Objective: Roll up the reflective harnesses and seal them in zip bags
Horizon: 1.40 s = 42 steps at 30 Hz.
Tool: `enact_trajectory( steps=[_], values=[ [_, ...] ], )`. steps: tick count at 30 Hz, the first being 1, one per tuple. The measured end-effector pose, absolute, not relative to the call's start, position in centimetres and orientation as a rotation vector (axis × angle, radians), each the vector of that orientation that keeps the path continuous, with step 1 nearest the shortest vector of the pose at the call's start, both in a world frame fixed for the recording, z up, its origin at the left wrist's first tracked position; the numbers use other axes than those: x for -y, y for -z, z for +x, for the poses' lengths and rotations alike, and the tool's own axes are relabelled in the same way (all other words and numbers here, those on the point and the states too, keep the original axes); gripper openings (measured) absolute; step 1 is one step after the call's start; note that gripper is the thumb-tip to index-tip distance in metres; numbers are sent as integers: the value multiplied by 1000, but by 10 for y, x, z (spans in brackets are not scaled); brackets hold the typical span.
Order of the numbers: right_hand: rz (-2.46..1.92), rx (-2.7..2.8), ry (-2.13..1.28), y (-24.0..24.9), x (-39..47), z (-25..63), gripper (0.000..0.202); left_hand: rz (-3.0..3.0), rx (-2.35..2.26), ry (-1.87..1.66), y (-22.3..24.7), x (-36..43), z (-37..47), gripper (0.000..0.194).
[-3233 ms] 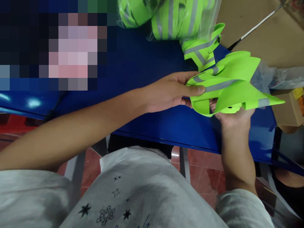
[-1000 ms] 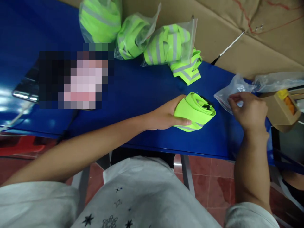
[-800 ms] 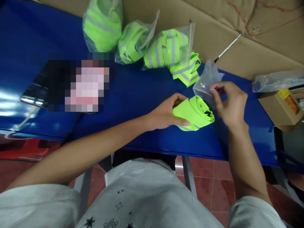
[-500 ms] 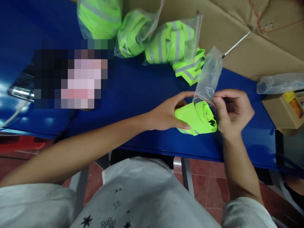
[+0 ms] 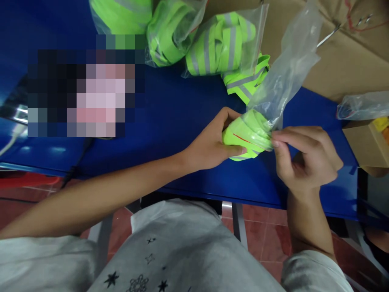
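Note:
My left hand (image 5: pixel 209 144) is wrapped around a rolled neon-green reflective strap (image 5: pixel 247 155) with grey stripes, the thumb lying along its near side. A clear zip bag (image 5: pixel 293 61) covers the right and upper part of the roll, its red-lined mouth crossing the green fabric. The bag's long unfilled end stretches up and to the right. With thumb and fingertips pinched, my right hand (image 5: pixel 310 158) holds the bag's edge at the right end of the roll. Just beyond, a loose neon-green strap (image 5: pixel 243 85) lies on the blue table (image 5: pixel 170 117).
Several clear bags with neon-green straps (image 5: pixel 217 46) stand along the table's far side. Brown cardboard (image 5: pixel 358 52) lies beyond them. At right are another clear bag (image 5: pixel 364 106) and a small cardboard box (image 5: pixel 364 142). A blurred-out patch (image 5: pixel 97 93) and a cable (image 5: pixel 82 156) are at left.
The bag's mouth has come over the right end of the roll, which was bare before. My right hand has moved slightly right and down, still pinching the bag; my left hand keeps its hold.

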State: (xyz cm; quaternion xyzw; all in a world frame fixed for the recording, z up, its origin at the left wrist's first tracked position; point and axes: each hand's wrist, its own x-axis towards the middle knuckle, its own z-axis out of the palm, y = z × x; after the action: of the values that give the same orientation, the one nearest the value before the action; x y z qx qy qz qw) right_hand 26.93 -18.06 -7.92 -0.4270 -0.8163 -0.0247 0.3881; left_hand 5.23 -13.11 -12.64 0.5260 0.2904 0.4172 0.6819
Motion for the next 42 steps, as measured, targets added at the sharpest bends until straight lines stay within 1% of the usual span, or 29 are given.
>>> enact_trajectory(
  steps=[4,7,8,9,11,12,14,15,18,19,20,24,26,31,36,37,39,42],
  values=[
    [-1075,1899,13,87,172,264,54,1154,-679,-969,127,131,53,58],
    [-1151,1671,-290,100,163,259,76,1193,-647,-1034,125,129,52,60],
    [-1167,1654,-424,106,161,258,78,1210,-614,-1052,124,128,51,60],
    [-1176,1674,-547,112,160,257,73,1223,-575,-1066,125,128,51,59],
    [-1188,1763,-709,122,161,256,48,1219,-509,-1075,127,126,51,55],
    [-1200,1798,-737,126,162,255,38,1203,-497,-1079,128,125,51,54],
    [-1221,1803,-702,127,163,254,34,1166,-521,-1073,130,124,51,57],
    [-1213,1769,-650,126,163,254,38,1153,-549,-1061,131,123,51,60],
    [-1108,1618,-530,119,158,255,75,1140,-605,-975,131,124,52,65],
    [-1074,1583,-554,118,157,254,81,1128,-611,-951,131,125,52,66],
    [-1064,1562,-599,118,157,253,80,1104,-615,-939,131,126,52,66],
    [-1227,1491,-766,130,163,232,52,965,-652,-967,129,125,51,70],
    [-1260,1443,-770,136,167,215,43,905,-650,-988,127,122,49,74],
    [-1244,1369,-659,143,168,197,51,834,-614,-952,127,121,46,76],
    [-1308,1351,-668,146,166,213,47,813,-564,-867,129,132,54,78],
    [-1310,1341,-682,146,166,214,48,792,-560,-879,128,134,57,77],
    [-1300,1307,-769,145,165,213,54,735,-599,-971,125,136,62,65],
    [-1233,1198,-1126,138,165,206,66,669,-655,-1128,118,136,65,42]
  ],
)
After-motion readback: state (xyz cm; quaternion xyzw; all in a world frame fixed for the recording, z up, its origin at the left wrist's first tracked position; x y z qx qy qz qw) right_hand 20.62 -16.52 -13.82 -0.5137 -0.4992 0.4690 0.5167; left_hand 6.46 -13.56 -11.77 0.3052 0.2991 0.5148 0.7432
